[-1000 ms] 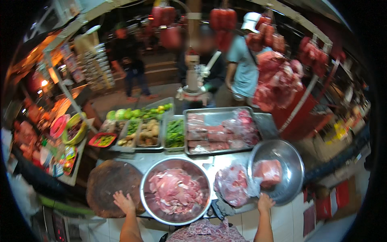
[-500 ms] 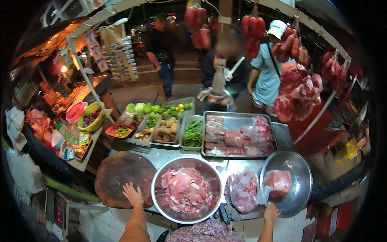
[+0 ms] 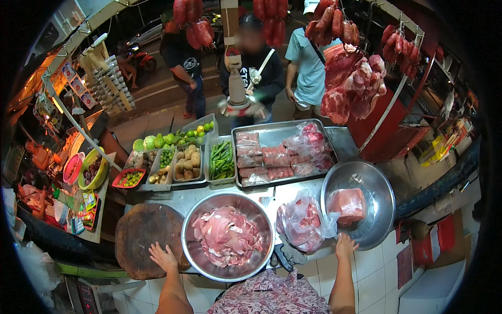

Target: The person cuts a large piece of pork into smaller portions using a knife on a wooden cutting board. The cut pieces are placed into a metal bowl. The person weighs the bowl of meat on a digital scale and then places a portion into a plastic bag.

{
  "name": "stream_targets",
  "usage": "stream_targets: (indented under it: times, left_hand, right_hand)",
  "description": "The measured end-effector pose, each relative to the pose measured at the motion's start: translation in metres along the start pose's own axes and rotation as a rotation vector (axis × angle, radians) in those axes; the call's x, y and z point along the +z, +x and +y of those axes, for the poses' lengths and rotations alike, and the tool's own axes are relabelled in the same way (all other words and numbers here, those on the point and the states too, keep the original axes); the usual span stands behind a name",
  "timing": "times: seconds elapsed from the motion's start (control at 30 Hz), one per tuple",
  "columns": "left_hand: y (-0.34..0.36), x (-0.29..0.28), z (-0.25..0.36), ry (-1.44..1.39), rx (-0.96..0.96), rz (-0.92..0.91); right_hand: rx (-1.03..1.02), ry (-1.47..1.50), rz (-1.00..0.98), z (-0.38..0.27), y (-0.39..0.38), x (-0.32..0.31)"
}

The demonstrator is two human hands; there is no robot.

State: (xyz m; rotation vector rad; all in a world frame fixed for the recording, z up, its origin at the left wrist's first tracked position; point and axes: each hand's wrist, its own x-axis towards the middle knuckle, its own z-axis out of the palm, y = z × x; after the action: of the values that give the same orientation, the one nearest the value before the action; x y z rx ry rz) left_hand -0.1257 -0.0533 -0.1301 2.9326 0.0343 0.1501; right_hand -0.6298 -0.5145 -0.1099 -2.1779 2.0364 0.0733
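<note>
My left hand (image 3: 164,257) lies at the near right edge of a round wooden chopping board (image 3: 141,235), fingers spread, holding nothing. Right beside it stands a large steel basin (image 3: 189,256) heaped with raw sliced meat (image 3: 227,235). My right hand (image 3: 345,246) is at the table's front edge, fingers stretched out, just below a clear plastic bag of meat (image 3: 301,222). It is also close to a second steel basin (image 3: 377,201), where a block of pink meat (image 3: 347,205) lies. Whether the right fingers touch the bag or the basin I cannot tell.
A steel tray (image 3: 285,133) of packed meat stands behind, beside tubs of green chillies (image 3: 221,159) and potatoes (image 3: 186,163). Red sausages (image 3: 334,21) and cuts of meat (image 3: 353,81) hang overhead. People (image 3: 309,65) stand across the table. A knife handle (image 3: 282,256) shows by the basin.
The view has shifted, so the table's things appear further left and the hanging meats higher. Both hands stay near the same places, fingers still spread.
</note>
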Motion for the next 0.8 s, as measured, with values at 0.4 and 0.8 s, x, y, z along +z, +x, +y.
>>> stream_targets:
  times: [0.4, 0.8]
  left_hand:
    - [0.0007, 0.0040, -0.0037, -0.033, 0.006, 0.033]
    - [0.0017, 0.0026, -0.0026, -0.041, -0.025, -0.015]
  right_hand:
    - [0.002, -0.007, -0.069, 0.0043, 0.0067, 0.0013]
    - [0.014, -0.003, -0.095, 0.0004, 0.0049, -0.0044]
